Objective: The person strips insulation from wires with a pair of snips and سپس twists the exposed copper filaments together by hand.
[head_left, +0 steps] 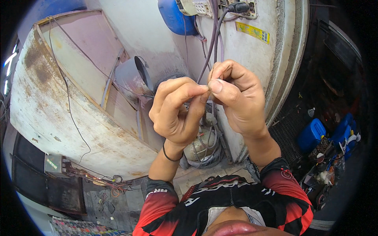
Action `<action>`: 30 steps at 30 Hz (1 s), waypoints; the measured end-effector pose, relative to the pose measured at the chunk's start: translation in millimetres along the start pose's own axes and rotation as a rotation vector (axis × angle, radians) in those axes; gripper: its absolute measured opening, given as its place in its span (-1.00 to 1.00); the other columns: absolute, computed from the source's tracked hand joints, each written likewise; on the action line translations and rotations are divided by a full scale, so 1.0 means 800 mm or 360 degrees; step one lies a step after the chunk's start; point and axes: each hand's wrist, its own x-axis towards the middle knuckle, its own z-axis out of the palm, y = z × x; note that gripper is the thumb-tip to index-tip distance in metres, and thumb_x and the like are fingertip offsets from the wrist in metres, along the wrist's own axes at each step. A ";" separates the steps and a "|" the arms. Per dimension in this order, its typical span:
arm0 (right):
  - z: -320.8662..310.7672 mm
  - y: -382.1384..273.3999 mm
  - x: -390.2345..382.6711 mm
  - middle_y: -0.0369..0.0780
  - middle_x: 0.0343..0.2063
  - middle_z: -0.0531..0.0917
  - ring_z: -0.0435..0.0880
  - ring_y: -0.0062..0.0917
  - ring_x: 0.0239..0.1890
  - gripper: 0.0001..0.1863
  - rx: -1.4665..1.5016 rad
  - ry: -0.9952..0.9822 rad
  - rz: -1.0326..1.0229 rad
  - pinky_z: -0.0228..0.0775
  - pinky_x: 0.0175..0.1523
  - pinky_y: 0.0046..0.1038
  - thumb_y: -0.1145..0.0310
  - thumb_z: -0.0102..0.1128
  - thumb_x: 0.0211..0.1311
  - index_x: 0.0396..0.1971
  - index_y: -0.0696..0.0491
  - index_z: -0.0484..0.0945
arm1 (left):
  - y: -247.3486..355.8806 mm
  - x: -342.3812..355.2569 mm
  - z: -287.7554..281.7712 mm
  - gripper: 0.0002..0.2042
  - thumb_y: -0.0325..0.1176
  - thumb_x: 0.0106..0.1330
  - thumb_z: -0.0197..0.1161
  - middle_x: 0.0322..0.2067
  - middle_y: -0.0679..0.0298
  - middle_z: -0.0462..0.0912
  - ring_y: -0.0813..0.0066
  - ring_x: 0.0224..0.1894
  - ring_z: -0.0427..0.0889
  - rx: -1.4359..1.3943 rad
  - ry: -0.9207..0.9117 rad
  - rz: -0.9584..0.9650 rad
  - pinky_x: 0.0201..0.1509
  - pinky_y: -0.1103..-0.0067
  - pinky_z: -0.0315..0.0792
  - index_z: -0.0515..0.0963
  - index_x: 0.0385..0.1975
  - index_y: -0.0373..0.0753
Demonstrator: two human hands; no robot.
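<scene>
strand (211, 74), thin and brownish, is the small thing in hand; most of it is hidden by the fingers, so its full length, its ends and its exact kind cannot be told. the bit that shows looks dull, slender as a wire or thread. it sits at the meeting point of the two hands, in front of the white wall (252, 51) with its hanging grey cables (213, 43). its visible part runs up the picture, leaning a little to the right at the top, so its long axis there is nearer upright than level; which way the covered part points cannot be told.

the left hand (175, 112), a dark band (170, 154) round its wrist, has thumb and forefinger pressed together at the tips on the lower end of what shows, the other fingers curled in. the right hand (241, 96) pinches the strand between thumb and forefinger just beside them, the two hands' tips about touching, its remaining fingers bent. below the hands, well apart from them, stands a pale rounded tank (201, 146).
</scene>
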 end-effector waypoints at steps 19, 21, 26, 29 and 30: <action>-0.023 -0.014 0.013 -0.36 -0.44 0.51 0.44 -0.80 -0.40 -0.88 0.0183 -0.0250 0.0349 0.28 -0.29 -0.74 0.48 0.25 0.20 -0.40 0.14 0.47 | -0.010 0.035 -0.025 -0.67 -0.60 -0.17 0.39 -0.40 0.18 0.61 0.39 -0.42 0.61 0.0071 -0.0474 0.0531 -0.38 0.57 0.50 0.64 -0.29 -0.34; -0.020 -0.013 0.015 -0.36 -0.44 0.51 0.44 -0.81 -0.39 -0.87 0.0153 -0.0278 0.0297 0.27 -0.31 -0.74 0.49 0.24 0.20 -0.43 0.12 0.45 | -0.012 0.038 -0.023 -0.67 -0.58 -0.16 0.40 -0.41 0.18 0.61 0.37 -0.42 0.62 0.0037 -0.0464 0.0592 -0.39 0.57 0.51 0.65 -0.29 -0.33; -0.018 -0.014 0.018 -0.36 -0.44 0.52 0.44 -0.80 -0.39 -0.86 0.0142 -0.0299 0.0337 0.28 -0.31 -0.73 0.51 0.22 0.19 -0.46 0.10 0.42 | -0.010 0.043 -0.025 -0.69 -0.54 -0.12 0.42 -0.42 0.20 0.61 0.35 -0.42 0.62 0.0204 -0.0476 0.0648 -0.38 0.58 0.51 0.65 -0.28 -0.32; -0.018 -0.012 0.019 -0.36 -0.43 0.52 0.45 -0.80 -0.39 -0.86 0.0116 -0.0303 0.0328 0.29 -0.30 -0.73 0.52 0.22 0.19 -0.47 0.10 0.42 | -0.007 0.048 -0.032 -0.68 -0.54 -0.11 0.45 -0.42 0.21 0.60 0.37 -0.42 0.61 0.0264 -0.0553 0.0657 -0.39 0.57 0.50 0.65 -0.27 -0.32; -0.020 -0.012 0.021 -0.36 -0.43 0.52 0.45 -0.80 -0.38 -0.86 0.0088 -0.0331 0.0316 0.29 -0.30 -0.73 0.53 0.22 0.18 -0.47 0.11 0.42 | -0.005 0.049 -0.033 -0.68 -0.55 -0.11 0.45 -0.42 0.21 0.60 0.37 -0.42 0.61 0.0282 -0.0578 0.0659 -0.40 0.57 0.50 0.65 -0.27 -0.32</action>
